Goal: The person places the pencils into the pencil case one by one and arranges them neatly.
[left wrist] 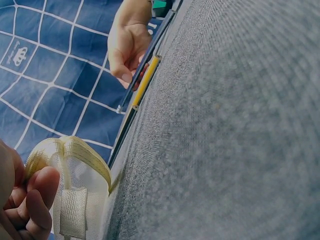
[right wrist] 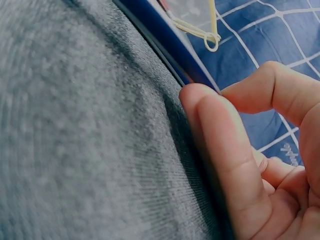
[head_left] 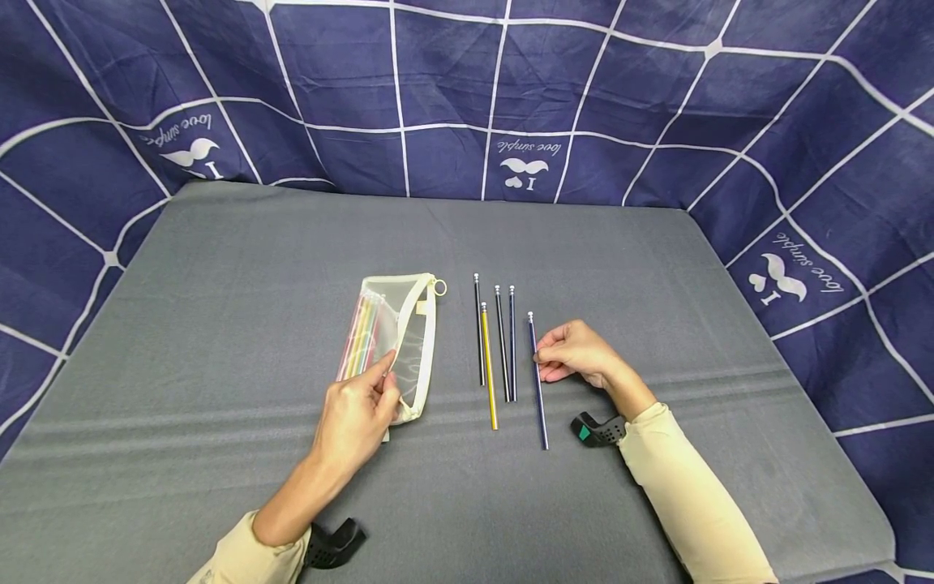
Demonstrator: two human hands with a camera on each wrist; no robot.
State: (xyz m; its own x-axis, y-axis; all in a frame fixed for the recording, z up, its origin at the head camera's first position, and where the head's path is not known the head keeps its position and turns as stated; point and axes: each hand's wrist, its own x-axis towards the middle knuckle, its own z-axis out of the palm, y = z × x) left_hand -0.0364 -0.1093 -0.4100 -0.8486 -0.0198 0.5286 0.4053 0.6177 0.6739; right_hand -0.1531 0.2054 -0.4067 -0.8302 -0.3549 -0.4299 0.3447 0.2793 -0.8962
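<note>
A see-through pencil case [head_left: 421,377] with cream zip edging lies on the grey surface, several pastel-coloured sticks [head_left: 360,339] showing inside. At the case's near end my left hand [head_left: 356,414] pinches the edge of its opening, index finger stretched along it. My right hand [head_left: 576,354] pinches a dark blue pencil [head_left: 541,410] near its middle, between thumb and fingers. Left of that pencil lie a yellow pencil [head_left: 490,373], a black pencil [head_left: 478,332], and two more dark pencils [head_left: 502,349] side by side, their silver ends pointing away from me.
A grey padded surface [head_left: 255,284] spreads under everything. Navy cloth [head_left: 445,81] with white grid lines hangs behind it and along both sides. A ring pull [head_left: 440,287] sticks out at the case's far corner. Black wrist mounts [head_left: 598,430] sit by both sleeves.
</note>
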